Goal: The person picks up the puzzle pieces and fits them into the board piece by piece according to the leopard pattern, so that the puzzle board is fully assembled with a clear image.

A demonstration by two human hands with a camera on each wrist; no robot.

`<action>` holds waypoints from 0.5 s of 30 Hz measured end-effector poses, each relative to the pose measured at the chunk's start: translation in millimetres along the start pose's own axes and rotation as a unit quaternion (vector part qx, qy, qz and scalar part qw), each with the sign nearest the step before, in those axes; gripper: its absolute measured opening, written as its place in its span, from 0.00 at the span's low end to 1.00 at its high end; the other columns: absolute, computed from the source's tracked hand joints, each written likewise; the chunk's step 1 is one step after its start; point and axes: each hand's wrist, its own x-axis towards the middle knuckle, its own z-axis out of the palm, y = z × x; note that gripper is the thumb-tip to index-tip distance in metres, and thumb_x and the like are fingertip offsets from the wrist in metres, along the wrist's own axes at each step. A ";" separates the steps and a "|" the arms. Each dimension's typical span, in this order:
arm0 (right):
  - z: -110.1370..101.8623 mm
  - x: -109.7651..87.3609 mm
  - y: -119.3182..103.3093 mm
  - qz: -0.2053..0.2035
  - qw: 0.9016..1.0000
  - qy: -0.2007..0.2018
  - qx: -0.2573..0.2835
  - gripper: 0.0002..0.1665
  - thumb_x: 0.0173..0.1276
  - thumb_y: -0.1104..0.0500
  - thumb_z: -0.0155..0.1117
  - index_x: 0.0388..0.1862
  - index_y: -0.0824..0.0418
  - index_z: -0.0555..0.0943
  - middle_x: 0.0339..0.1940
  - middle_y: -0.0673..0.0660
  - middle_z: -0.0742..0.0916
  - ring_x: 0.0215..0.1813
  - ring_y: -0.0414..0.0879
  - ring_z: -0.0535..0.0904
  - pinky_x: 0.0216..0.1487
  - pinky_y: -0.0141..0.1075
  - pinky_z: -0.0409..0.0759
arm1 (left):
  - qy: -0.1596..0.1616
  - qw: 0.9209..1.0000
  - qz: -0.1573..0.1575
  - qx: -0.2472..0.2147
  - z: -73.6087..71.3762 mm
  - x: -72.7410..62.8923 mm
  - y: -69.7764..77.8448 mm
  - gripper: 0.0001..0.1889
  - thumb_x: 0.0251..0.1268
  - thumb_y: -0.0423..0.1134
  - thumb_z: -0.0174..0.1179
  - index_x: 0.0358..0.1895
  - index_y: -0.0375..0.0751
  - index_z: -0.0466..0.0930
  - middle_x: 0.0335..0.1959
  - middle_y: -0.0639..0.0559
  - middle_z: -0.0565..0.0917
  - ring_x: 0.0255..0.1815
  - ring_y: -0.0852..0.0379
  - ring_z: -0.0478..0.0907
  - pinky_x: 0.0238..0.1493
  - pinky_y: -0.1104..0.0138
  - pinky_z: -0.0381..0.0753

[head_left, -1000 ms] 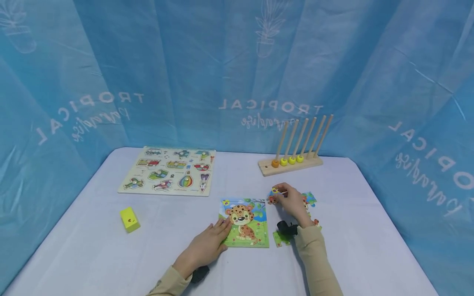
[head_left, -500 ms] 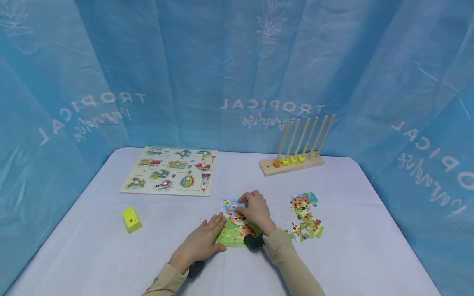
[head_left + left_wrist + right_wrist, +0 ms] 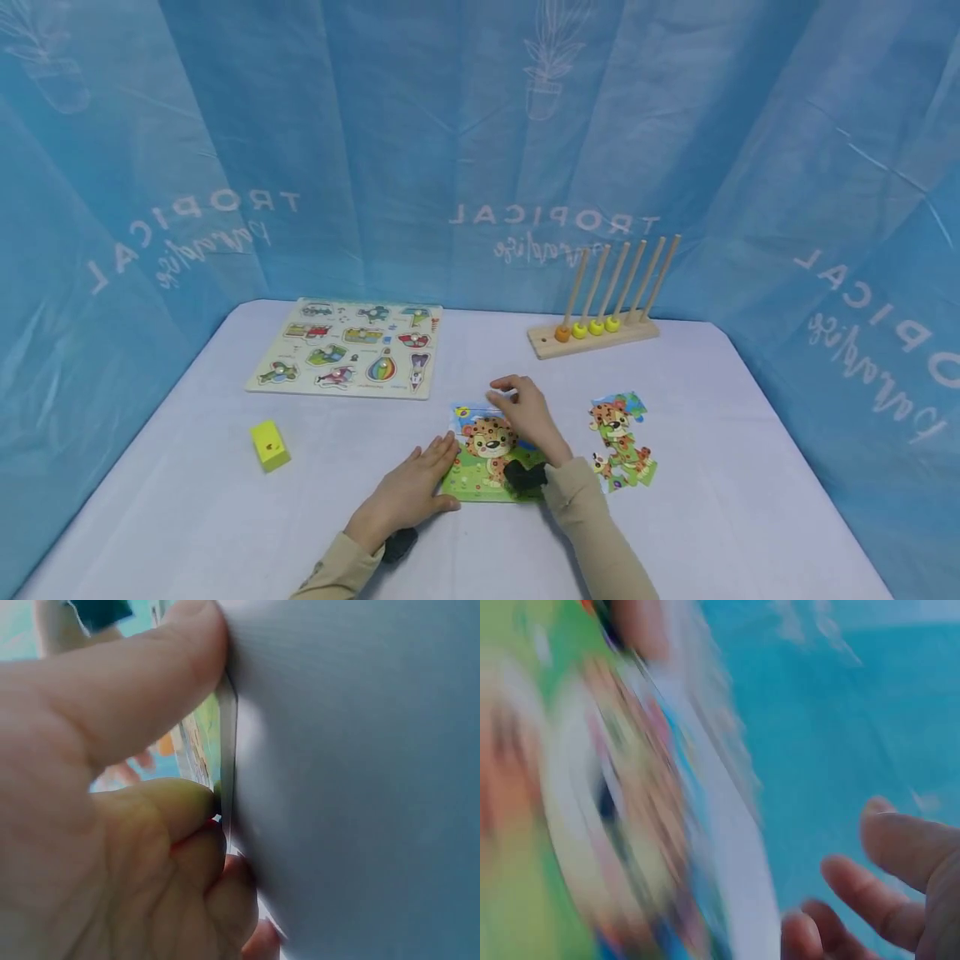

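A square puzzle board [image 3: 491,454] with a spotted leopard cub picture lies on the white table. My left hand [image 3: 412,487] rests at the board's left edge, fingers extended; in the left wrist view the thumb [image 3: 150,682] and fingers touch along that edge. My right hand [image 3: 525,417] hovers over the board's upper right part, hiding that corner. Its fingers [image 3: 870,896] are loosely bent and apart, with nothing between them in the right wrist view. Several loose puzzle pieces [image 3: 622,437] with cub parts lie in a cluster to the right of the board.
A peg puzzle [image 3: 345,346] with vehicle shapes lies at the back left. At the back right stands a wooden rod stand [image 3: 592,337] with one orange and several yellow beads. A yellow block [image 3: 270,446] sits on the left. A blue curtain [image 3: 480,150] surrounds the table.
My right hand has carried a puzzle piece from the loose cluster to the board's upper left, let go of it, and moved slightly right. My left hand has stayed at the board's left edge.
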 end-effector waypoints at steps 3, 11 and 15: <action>-39.6 -4.4 19.3 0.018 1.000 0.012 0.020 0.16 0.72 0.55 0.60 0.54 0.59 0.80 0.50 0.62 0.83 0.44 0.51 0.81 0.37 0.36 0.80 | 0.001 1.000 -0.009 0.002 0.8 -0.5 0.4 0.44 0.59 0.51 0.65 0.73 0.31 0.58 0.77 0.38 0.56 0.78 0.41 0.54 0.76 0.45 0.55; -121.8 -28.3 80.3 0.062 0.994 -0.023 -0.088 0.28 0.67 0.64 0.63 0.66 0.65 0.72 0.62 0.70 0.76 0.57 0.64 0.77 0.50 0.51 0.81 | 0.000 1.000 -0.016 -0.002 0.3 -1.4 -1.2 0.43 0.60 0.51 0.65 0.73 0.31 0.58 0.77 0.39 0.56 0.78 0.42 0.54 0.77 0.45 0.54; -131.6 -31.4 92.4 0.040 0.989 -0.047 -0.133 0.32 0.65 0.66 0.63 0.68 0.66 0.70 0.66 0.71 0.73 0.64 0.68 0.71 0.59 0.59 0.75 | -0.002 1.000 -0.007 -0.005 2.1 0.9 -0.7 0.43 0.60 0.51 0.65 0.73 0.32 0.58 0.77 0.39 0.56 0.78 0.41 0.53 0.77 0.45 0.54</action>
